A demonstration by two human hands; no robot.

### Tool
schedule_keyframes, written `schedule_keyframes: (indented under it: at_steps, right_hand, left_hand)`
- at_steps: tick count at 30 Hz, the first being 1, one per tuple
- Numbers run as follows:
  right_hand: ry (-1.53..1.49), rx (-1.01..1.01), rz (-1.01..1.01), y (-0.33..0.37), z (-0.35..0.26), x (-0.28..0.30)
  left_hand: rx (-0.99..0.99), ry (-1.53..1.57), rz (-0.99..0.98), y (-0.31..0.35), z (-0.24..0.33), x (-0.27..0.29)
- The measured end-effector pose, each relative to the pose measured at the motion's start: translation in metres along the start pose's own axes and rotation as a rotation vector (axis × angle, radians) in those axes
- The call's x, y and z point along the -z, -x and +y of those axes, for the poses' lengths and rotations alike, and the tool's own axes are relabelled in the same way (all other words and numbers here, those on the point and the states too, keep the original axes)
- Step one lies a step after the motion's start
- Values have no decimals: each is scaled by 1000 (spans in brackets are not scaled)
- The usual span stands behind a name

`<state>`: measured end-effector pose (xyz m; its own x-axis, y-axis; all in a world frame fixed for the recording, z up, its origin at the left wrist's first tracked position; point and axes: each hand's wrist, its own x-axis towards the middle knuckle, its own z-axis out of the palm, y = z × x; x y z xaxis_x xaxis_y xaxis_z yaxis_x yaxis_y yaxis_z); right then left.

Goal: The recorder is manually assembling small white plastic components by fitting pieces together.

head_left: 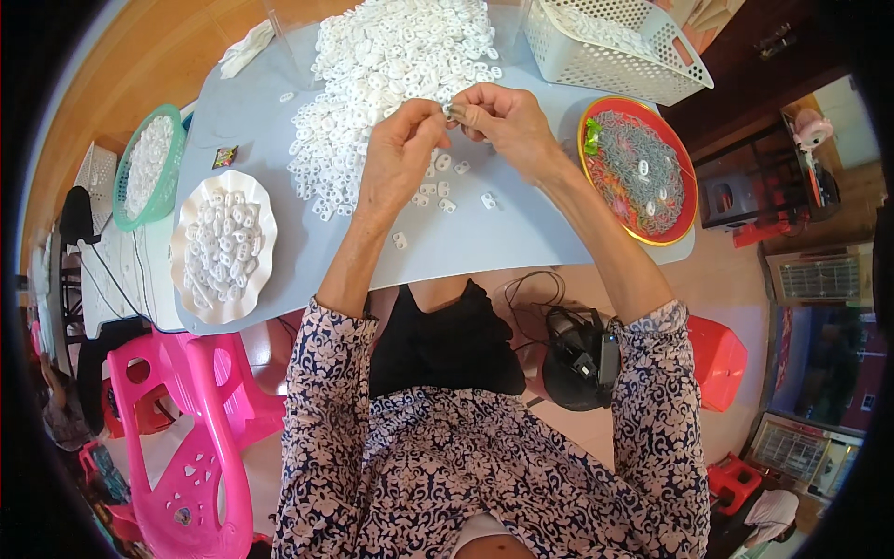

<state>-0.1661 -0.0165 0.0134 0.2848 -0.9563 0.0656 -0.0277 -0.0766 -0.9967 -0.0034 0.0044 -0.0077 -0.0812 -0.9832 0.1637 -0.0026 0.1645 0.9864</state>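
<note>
Pinched between the fingertips of the left hand point(407, 147) and the right hand point(510, 119), a small piece point(448, 109) is held above the middle of the table point(303, 252), next to the near part of a big white heap point(400, 56). Both grips are closed on it, with the thumbs and first fingers brought close together. Just what the piece is cannot be told, as most of it is covered by the fingers.

The heap is made of little white tags with holes, and it is spread from the far edge of the table toward the middle. A few loose tags point(489, 200) are scattered between the heap and the near edge. By the right edge, a red bowl point(692, 191) is filled with grey metal bits point(638, 154), and a few white tags are dropped on top. Near the left front corner, more white pieces are piled on a wavy plate point(268, 224). At the far right corner, a white basket point(610, 70) is seen.

For work this small, the piece is best kept steady by one hand while gentle pushes are made by the other. If it is squeezed too hard, it may be slipped out of the fingers and lost in the heap. The hands are best kept a little above the loose tags, so that nothing is knocked about.
</note>
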Motion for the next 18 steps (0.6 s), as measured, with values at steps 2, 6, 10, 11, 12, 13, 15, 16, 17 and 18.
schedule_keyframes:
  at_steps: [2, 6, 10, 11, 12, 13, 15, 16, 17, 18]
  right_hand:
    - [9, 34, 29, 1, 2, -6]
    - [52, 67, 65, 4, 3, -6]
    - [177, 57, 58, 2, -7, -3]
    - [233, 96, 42, 1, -12, -4]
    - [289, 134, 25, 0, -14, -5]
    - [290, 135, 26, 0, -16, -5]
    - [334, 143, -64, -2, -19, -5]
    - [335, 141, -63, -3, -16, -5]
    - [244, 196, -8, -4, -10, -6]
    - [153, 249, 48, -4, -6, -6]
  left_hand:
    - [-101, 80, -7, -1, -2, -2]
    - [-97, 51, -8, -2, -2, -2]
    - [-24, 18, -12, 0, 0, 0]
    - [6, 4, -33, 0, -1, 2]
    - [7, 3, -31, 0, -2, 3]
    - [7, 15, -40, 0, 0, 4]
    - [7, 26, -48, 0, 2, 5]
    - [-6, 59, -63, 0, 3, 4]
    - [-19, 92, -78, -1, 4, 4]
    - [-18, 94, -80, -2, 3, 4]
